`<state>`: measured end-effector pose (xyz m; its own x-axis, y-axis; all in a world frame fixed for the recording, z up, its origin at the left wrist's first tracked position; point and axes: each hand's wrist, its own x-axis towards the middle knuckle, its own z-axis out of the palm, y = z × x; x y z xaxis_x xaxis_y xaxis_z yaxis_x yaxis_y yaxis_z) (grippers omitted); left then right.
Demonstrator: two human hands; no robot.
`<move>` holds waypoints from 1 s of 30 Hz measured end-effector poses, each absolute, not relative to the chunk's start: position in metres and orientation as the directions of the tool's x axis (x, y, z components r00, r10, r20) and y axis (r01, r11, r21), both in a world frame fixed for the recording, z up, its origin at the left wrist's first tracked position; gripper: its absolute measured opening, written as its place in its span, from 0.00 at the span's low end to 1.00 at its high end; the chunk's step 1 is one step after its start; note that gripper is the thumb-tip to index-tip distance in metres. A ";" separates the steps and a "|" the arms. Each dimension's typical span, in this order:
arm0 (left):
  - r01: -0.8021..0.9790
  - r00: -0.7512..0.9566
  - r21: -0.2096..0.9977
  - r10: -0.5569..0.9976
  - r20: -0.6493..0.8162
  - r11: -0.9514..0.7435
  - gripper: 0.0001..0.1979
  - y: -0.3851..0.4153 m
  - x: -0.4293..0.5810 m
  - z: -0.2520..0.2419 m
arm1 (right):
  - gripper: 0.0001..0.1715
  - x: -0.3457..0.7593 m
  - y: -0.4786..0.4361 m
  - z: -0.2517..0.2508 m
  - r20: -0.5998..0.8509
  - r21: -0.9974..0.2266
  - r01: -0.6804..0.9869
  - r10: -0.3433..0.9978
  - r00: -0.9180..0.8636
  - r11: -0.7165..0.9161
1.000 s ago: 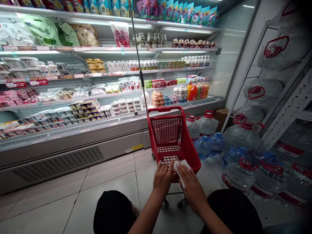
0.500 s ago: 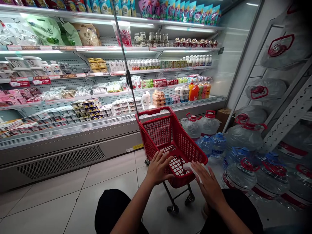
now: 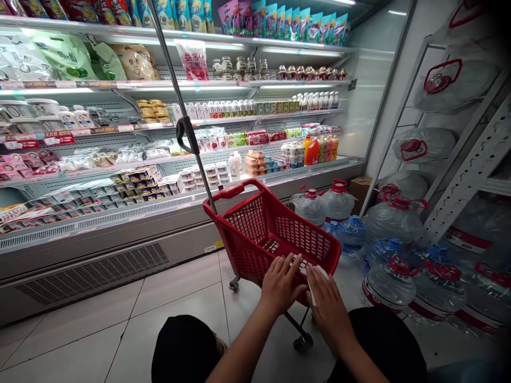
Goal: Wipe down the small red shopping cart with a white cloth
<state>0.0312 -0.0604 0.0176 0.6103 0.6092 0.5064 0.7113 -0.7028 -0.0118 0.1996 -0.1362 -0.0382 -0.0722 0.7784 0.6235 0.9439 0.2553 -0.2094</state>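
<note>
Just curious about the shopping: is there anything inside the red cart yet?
No, the red cart shows only its bare mesh floor and walls.
</note>
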 end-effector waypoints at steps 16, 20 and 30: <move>0.919 0.345 -0.100 0.654 0.674 -0.382 0.31 -0.054 -0.018 0.034 | 0.38 0.172 -0.096 -0.019 0.701 -0.158 0.956 0.710 -0.067 0.246; 0.902 0.391 -0.131 0.647 0.655 -0.412 0.34 -0.065 -0.022 0.041 | 0.41 0.136 -0.084 -0.003 0.694 -0.088 0.931 0.692 -0.198 0.355; 0.903 0.347 -0.045 0.666 0.660 -0.426 0.19 -0.037 -0.085 0.111 | 0.39 0.213 -0.097 -0.026 0.647 -0.105 0.947 0.744 -0.167 0.303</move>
<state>-0.0853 -0.0365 0.1110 0.3472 0.6658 0.6604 0.9034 -0.4264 -0.0450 0.2126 -0.0969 -0.0258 -0.1666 0.7439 0.6472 0.9471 0.3033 -0.1047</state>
